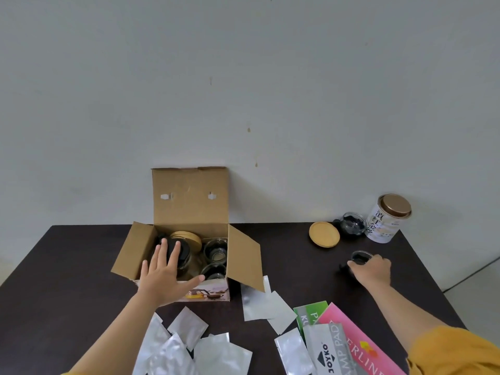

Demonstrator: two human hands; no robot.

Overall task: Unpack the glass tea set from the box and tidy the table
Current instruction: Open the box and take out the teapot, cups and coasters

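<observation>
On the dark brown tabletop (67, 266), the left hand (165, 277) reaches over the near wall of the open brown cardboard box (189, 201), fingers straight and spread, holding nothing. Its fingertips lie over the black lid of the clear glass teapot (186, 262) inside the box; whether they touch it cannot be told. Just beyond those fingertips sits a round wooden lid (189, 236), and to the right of the thumb two clear glass cups (215, 251) stand one behind the other in the box's right side. Below the left forearm lie scattered silver foil sachets (186, 345), with more of them to the right of the box's front corner. Further right, near the front edge, a grey Joyko stamp-pad packet (328, 350) overlaps a green card pack (311, 312) and a pink flat package (359, 345).

The right hand (372, 270) rests on the table with fingers curled round a small clear glass cup (361, 257), gripping it. Beyond this hand and a little left lies a round bamboo lid (324, 234); straight beyond stands a clear glass jar with dark contents (353, 223), and just right of that a white tea tin with a copper-coloured lid (388, 217).
</observation>
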